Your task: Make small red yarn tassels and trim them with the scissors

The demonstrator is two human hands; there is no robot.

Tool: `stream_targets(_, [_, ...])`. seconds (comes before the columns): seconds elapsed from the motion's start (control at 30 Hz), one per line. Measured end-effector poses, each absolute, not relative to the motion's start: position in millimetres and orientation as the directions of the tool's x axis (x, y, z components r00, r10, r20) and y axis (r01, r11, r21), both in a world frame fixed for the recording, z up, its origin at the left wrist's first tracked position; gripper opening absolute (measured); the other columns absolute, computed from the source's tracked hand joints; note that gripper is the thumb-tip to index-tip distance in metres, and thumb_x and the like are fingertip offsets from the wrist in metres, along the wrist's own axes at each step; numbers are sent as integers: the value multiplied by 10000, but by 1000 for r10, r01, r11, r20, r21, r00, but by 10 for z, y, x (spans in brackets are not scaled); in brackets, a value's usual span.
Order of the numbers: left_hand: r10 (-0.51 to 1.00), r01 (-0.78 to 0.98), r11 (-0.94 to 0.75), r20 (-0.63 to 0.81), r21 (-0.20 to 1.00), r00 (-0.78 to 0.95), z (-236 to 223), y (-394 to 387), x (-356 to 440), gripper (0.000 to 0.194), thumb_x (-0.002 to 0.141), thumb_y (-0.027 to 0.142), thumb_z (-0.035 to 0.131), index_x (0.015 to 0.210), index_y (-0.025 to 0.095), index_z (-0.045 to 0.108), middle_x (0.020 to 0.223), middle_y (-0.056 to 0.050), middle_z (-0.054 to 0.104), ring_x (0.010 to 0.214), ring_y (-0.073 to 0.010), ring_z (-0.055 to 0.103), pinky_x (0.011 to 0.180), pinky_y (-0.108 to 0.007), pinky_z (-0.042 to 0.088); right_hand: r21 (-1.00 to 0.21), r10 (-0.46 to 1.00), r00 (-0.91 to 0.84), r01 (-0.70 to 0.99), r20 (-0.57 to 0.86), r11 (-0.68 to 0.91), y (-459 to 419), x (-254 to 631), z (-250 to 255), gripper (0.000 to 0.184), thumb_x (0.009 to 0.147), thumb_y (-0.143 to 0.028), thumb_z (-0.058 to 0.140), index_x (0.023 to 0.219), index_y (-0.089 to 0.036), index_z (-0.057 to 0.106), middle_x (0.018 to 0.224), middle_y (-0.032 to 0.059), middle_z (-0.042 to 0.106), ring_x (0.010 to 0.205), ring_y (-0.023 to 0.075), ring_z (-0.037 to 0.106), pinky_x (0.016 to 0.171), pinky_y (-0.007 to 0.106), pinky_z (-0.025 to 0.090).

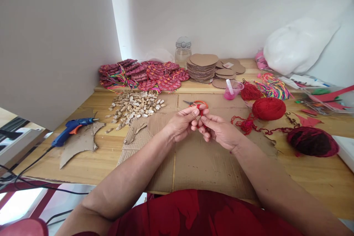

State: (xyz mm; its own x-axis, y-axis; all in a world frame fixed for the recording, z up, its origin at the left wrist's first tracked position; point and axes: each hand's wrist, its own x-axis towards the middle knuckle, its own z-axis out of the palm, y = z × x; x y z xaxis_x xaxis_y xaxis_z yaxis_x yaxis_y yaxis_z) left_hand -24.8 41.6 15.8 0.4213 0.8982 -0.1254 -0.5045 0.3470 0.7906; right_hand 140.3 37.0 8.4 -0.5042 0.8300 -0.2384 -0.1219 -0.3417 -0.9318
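Both hands meet over the cardboard sheet (210,169), fingertips nearly touching. Between them is a small bit of red yarn (201,107). My left hand (181,123) pinches it with thumb and forefinger, and my right hand (218,128) is closed on it from the other side. Part of the yarn is hidden by the fingers. Just beyond the fingertips lies a pair of scissors (190,103) with orange handles, partly covered by the hands. A red yarn ball (269,108) rests to the right, with loose red strands (246,125) near it.
Peanut shells (135,107) are heaped at left, near a blue glue gun (72,129) on a cardboard scrap (83,142). Decorated red pieces (163,75), stacked cardboard shapes (203,68), a jar (183,53) and a pink cup (233,90) line the back. A dark red yarn ball (312,141) sits right.
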Motion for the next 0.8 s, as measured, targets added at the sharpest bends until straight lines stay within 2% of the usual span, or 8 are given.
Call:
stream_targets(0.07, [911,-506,338,-140,794,387,142,419,-241,310,783,270,769,1065,149,723,887,-38,718,445,-5,457,479,-166,439,-958,852,-483,-84,-202,-275,369,1390,78,339,868,-487,645,864,-149,656,698,-14,581,492,55,456,458,205,412])
stream_targets(0.17, [931,-510,315,-155,801,331,113,431,-237,254,793,220,748,1037,149,731,983,-50,726,444,-1,481,450,-159,430,-980,869,-472,-47,-148,-192,363,1376,72,349,878,-493,629,883,-147,678,726,-1,602,505,56,458,453,203,411])
stream_targets(0.3, [938,-486,300,-161,821,307,82,443,-233,245,805,218,726,1040,149,733,1040,-77,734,440,-13,495,419,-170,409,-982,851,-501,-14,-158,-190,350,1364,70,357,868,-512,633,888,-157,667,715,-13,592,494,52,451,463,202,425])
stream_targets(0.47, [961,-442,227,-128,868,243,79,432,-221,318,758,280,770,1042,139,737,929,-69,747,469,-56,531,470,-221,452,-983,864,-472,35,-177,-183,340,1356,42,370,840,-529,650,847,-160,627,706,-14,596,492,59,467,463,207,432])
stream_targets(0.6, [960,-455,208,-93,866,263,63,431,-210,337,722,329,800,990,133,741,900,-62,738,525,-84,551,504,-245,452,-983,864,-468,88,-185,-163,350,1377,27,385,841,-544,635,833,-160,626,721,-1,605,504,67,480,471,218,432])
stream_targets(0.7, [971,-484,182,-81,856,224,45,448,-208,313,698,297,821,954,132,752,880,-60,744,672,-116,623,633,-253,486,-977,889,-418,171,-186,-124,389,1438,62,359,827,-524,660,924,-179,648,776,9,621,565,91,518,498,227,441])
stream_targets(0.8, [987,-486,133,-74,863,140,48,464,-206,283,679,261,832,925,136,769,835,-57,756,839,-135,664,871,-276,476,-978,940,-321,202,-112,-48,436,1516,122,351,838,-512,654,1025,-216,671,957,42,659,765,141,576,604,246,475])
